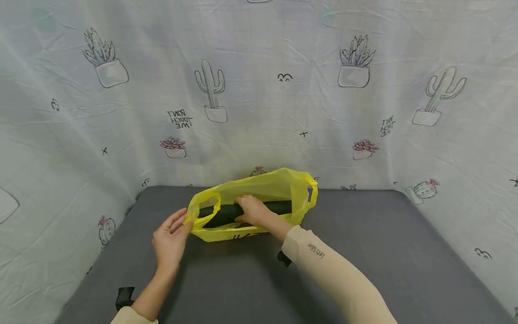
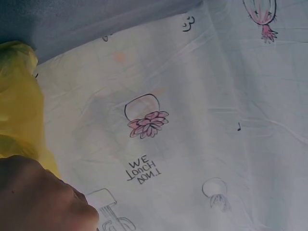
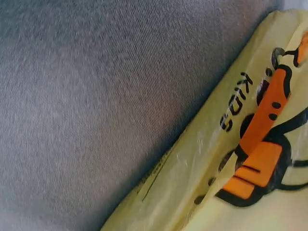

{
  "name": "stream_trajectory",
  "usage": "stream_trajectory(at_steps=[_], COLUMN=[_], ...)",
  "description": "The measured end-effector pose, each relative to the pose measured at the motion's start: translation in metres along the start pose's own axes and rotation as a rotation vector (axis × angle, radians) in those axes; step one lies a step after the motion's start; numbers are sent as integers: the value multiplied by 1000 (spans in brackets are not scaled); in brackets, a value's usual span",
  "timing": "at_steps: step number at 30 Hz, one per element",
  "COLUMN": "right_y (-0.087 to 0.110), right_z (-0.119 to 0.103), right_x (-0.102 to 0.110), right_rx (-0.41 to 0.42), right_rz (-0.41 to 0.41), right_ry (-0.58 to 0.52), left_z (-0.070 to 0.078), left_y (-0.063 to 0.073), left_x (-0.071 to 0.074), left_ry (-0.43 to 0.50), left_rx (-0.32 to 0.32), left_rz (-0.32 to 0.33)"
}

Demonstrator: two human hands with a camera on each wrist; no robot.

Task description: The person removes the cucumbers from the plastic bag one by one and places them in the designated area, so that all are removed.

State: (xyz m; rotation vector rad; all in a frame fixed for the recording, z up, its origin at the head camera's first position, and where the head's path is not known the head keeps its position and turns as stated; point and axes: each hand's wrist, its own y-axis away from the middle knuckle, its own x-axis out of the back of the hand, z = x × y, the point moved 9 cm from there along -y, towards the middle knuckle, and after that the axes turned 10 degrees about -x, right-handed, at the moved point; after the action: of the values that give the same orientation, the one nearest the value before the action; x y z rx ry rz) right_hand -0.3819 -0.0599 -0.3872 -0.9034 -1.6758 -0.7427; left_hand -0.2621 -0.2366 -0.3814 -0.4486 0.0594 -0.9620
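A yellow plastic carrier bag (image 1: 259, 183) lies on its side on the grey surface, its mouth spread. Inside is a long dark green cylinder (image 1: 222, 216); its exact kind cannot be told. My right hand (image 1: 254, 210) reaches into the bag and holds the cylinder around its middle, thumb on the near side. At the bag's left end my left hand (image 1: 170, 240) pinches the rim beside the looped handle. The left wrist view has the left hand (image 2: 43, 197) against yellow plastic (image 2: 19, 110). Only the bag's printed side (image 3: 260, 139) shows in the right wrist view, not the hand.
A grey cloth-covered surface (image 1: 226, 279) extends around the bag. Behind it and along both sides hangs a pale curtain (image 1: 259, 99) printed with potted cacti. Black wrist devices sit by the left wrist (image 1: 124, 297) and below the right forearm (image 1: 284, 258).
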Motion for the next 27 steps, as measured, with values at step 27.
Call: stream_trajectory(at_steps=[27], right_y=[13], right_z=[27], right_x=[39], right_rx=[49], right_rz=[33], right_ry=[-237], left_z=[2], left_y=[-5], left_x=[13], left_ry=[227], left_rx=[76], left_rz=[159])
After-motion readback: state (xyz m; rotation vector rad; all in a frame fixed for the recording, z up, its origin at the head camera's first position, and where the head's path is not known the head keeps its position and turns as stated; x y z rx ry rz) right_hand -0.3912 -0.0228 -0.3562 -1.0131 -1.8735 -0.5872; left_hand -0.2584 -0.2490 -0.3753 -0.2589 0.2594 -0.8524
